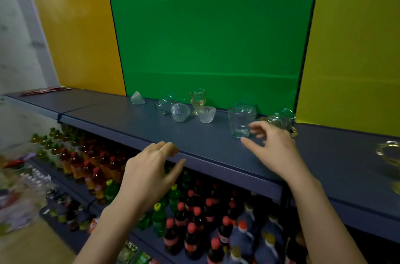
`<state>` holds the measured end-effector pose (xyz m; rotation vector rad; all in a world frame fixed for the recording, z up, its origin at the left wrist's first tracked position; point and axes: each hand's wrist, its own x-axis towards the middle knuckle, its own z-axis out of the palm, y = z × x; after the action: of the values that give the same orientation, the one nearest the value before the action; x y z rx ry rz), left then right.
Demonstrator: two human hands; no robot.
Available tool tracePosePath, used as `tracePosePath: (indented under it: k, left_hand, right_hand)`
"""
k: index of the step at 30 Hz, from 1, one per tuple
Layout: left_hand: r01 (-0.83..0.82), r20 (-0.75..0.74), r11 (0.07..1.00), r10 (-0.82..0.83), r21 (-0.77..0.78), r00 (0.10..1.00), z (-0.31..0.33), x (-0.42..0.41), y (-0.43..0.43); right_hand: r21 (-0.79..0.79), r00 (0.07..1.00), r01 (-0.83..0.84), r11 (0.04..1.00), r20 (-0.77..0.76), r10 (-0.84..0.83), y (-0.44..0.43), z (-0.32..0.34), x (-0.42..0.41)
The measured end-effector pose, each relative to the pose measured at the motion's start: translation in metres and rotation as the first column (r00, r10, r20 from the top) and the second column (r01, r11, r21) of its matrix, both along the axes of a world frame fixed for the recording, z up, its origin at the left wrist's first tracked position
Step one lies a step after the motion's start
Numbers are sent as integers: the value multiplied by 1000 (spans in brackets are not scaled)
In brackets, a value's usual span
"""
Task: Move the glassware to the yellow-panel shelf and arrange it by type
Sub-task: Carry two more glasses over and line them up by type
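Shelf [129, 121]; blurred glassware [241, 120] beyond hands.

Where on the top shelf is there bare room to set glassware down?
Free: the shelf left of the tipped ribbed bowl, and the yellow-panel stretch between the right hand and the amber dish. Crowded: before the green panel, around the tall tumbler.
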<state>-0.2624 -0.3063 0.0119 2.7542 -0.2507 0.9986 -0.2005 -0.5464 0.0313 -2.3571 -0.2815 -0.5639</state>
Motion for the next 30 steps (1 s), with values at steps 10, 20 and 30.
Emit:
tracePosePath:
  k: [10,20,30]
  left_hand:
    - [34,-48,987,-42,-155,998,-9,89,49]
    - [52,-92,966,-78,-254,993,4,218,72]
    - [-76,-376,978,-2,-195,927,6,285,82]
  right_hand:
    - [90,955,263,961,-162,-246,37,3,82]
    - [66,899,401,914,-221,-379,50,-2,123]
    - [49,835,532,846,-197,-514,71,7,122]
